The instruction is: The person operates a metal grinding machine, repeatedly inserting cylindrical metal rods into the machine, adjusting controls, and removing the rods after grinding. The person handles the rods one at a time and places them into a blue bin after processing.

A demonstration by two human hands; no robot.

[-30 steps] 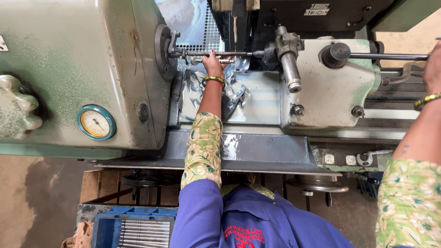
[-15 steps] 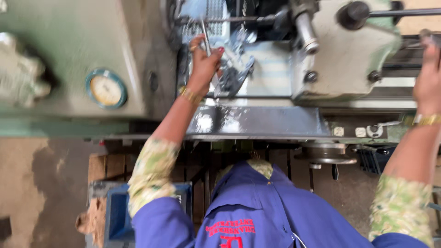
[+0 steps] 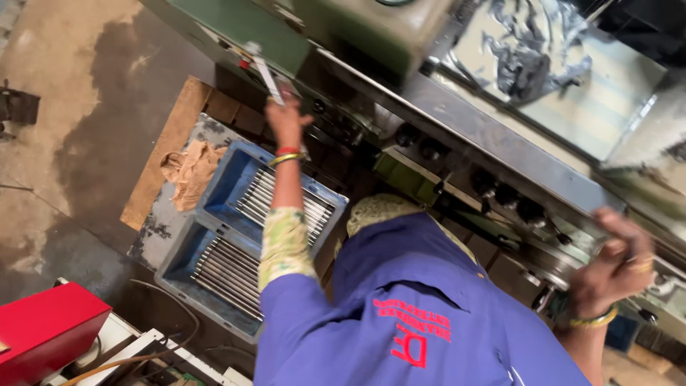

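Metal rod (image 3: 266, 77), slim and bright, sits in the left hand (image 3: 286, 123), whose fingers are closed around its lower end; the rod points toward 11 o'clock from the hand, in front of the green machine body (image 3: 236, 28). At 7 o'clock from the hand lies a blue crate (image 3: 214, 193) with two compartments, each holding a layer of similar rods (image 3: 227, 273) laid side by side; a tan rag (image 3: 187, 170) rests on the wooden platform (image 3: 161, 154) at the crate's 9 o'clock. Far right, the right hand (image 3: 613, 263) rests curled on the machine's lower ledge (image 3: 500, 154); whether it clasps anything cannot be told. Judged good practice: keep the rod parallel to those in the crate, lower it close before letting go, and keep the right hand braced.
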